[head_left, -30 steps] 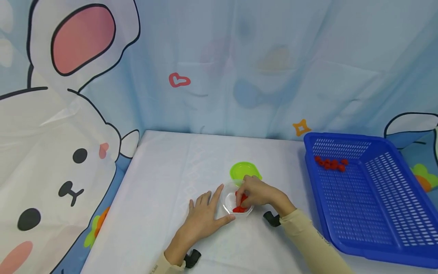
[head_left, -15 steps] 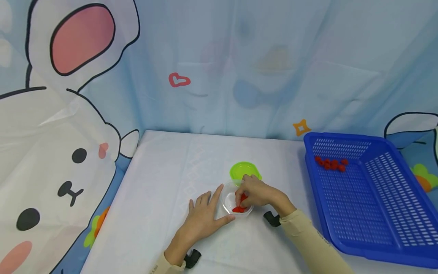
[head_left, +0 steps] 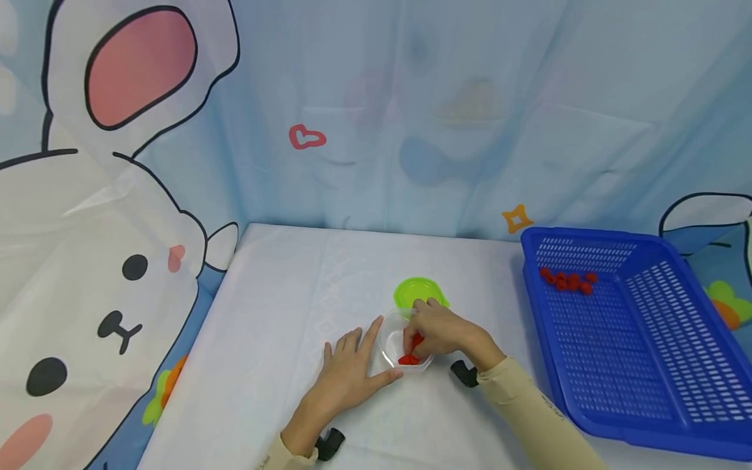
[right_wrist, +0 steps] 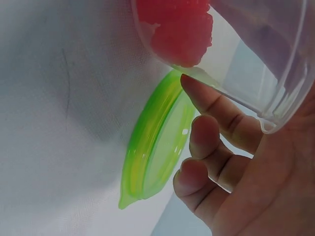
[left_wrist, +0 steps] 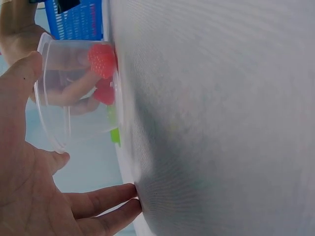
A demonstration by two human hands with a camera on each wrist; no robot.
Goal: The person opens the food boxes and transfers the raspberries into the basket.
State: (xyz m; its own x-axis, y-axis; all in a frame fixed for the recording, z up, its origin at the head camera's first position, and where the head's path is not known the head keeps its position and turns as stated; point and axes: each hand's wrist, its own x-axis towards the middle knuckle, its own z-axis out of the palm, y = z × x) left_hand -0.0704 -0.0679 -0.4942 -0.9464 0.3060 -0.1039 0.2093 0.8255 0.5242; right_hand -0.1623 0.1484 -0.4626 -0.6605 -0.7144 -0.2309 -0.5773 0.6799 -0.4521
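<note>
A clear plastic tub (head_left: 390, 341) stands on the white-covered table with red raspberries (left_wrist: 102, 61) lying at its bottom. My left hand (head_left: 348, 373) is spread beside it, thumb and forefinger touching the rim and the other fingers straight, some tips on the cloth. My right hand (head_left: 442, 328) reaches in over the tub's right side, its thumb and forefinger pinching a raspberry (left_wrist: 104, 92) low inside. Through the tub's wall, the left wrist view shows those fingers at the fruit. Just behind the tub lies a green lid (right_wrist: 152, 147), close to the right hand's outer fingers.
To the right stands a big blue plastic basket (head_left: 623, 372), with several more red raspberries (head_left: 572, 282) in its far left corner. A printed cloth (head_left: 376, 117) hangs behind the table. Black camera mounts (head_left: 330, 444) stick out at both wrists.
Both hands and the tub hold almost the same place. Only a slight shift of the right hand and the raspberries in the tub shows.
</note>
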